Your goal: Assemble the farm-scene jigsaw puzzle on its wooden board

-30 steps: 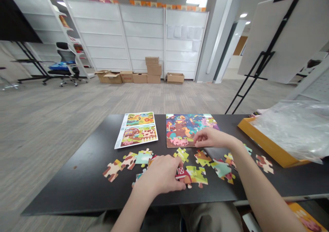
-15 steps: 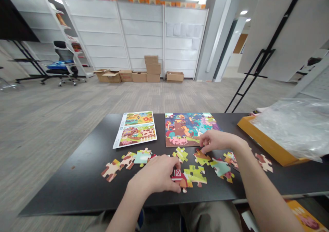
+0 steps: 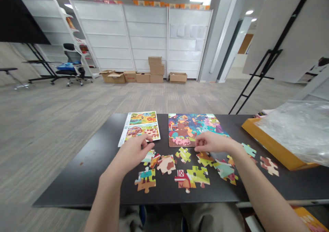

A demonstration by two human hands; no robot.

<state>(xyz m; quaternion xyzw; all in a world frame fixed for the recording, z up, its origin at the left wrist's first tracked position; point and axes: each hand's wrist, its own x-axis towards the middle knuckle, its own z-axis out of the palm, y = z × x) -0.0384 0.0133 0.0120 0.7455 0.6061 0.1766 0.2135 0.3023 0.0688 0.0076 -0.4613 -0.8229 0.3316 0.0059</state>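
Just beside the left grip [image 3: 151,141], slightly parted and seemingly empty, a teal-and-green puzzle piece [image 3: 149,157].

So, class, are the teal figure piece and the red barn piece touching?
Apart. The head view shows black tabletop between the teal figure piece and the red barn piece.

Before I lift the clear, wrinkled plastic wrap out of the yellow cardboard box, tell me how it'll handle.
The clear plastic wrap will probably be floppy, since it lies in soft creases. It looks thin and see-through, so likely light for its bulk. Its glossy surface may slip, and its loose edge spilling over the yellow box could drag.
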